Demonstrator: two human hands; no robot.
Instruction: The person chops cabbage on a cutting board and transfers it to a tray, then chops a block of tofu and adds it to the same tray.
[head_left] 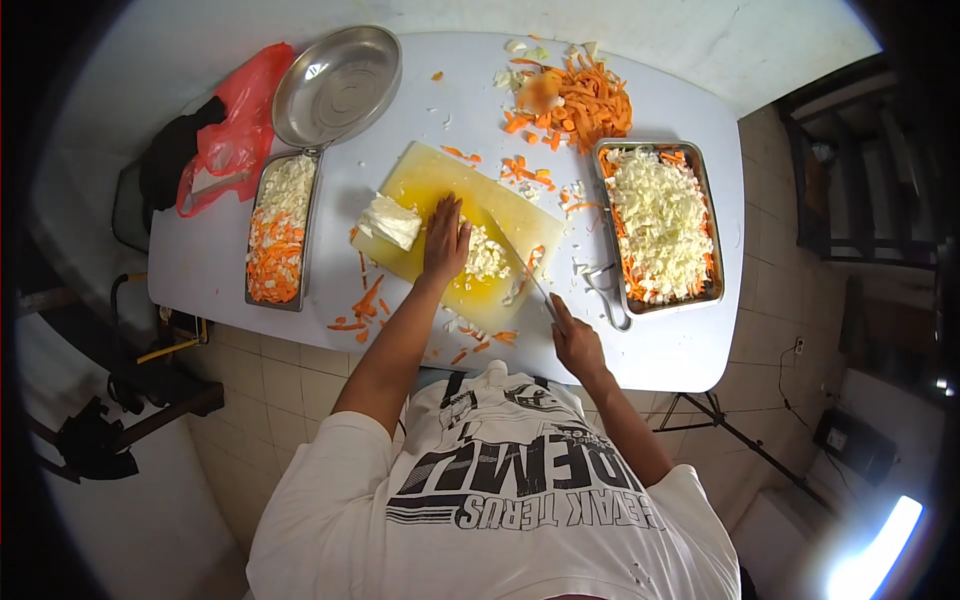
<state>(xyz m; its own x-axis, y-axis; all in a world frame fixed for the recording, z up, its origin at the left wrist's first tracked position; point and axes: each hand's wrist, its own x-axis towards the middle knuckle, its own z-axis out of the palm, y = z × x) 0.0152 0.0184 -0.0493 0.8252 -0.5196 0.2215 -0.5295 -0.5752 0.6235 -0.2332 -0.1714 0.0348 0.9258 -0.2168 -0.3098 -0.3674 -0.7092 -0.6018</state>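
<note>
My left hand point(445, 242) lies on the yellow cutting board point(415, 178) with its fingers stretched out. Chopped white cabbage point(487, 254) is beside and partly under its fingers. My right hand point(578, 345) is closed around the handle of a knife point(524, 264), whose long blade slants across the right part of the board. A larger piece of cabbage point(391, 221) rests at the board's left corner, to the left of my left hand.
A metal tray point(718, 290) of shredded cabbage and carrot stands right, a narrower tray point(250, 290) left. Carrot peelings point(598, 100) are heaped at the back. An empty metal pan point(340, 85) and red plastic bag point(262, 90) occupy the back left. A looped-handle utensil point(617, 318) lies by the right tray.
</note>
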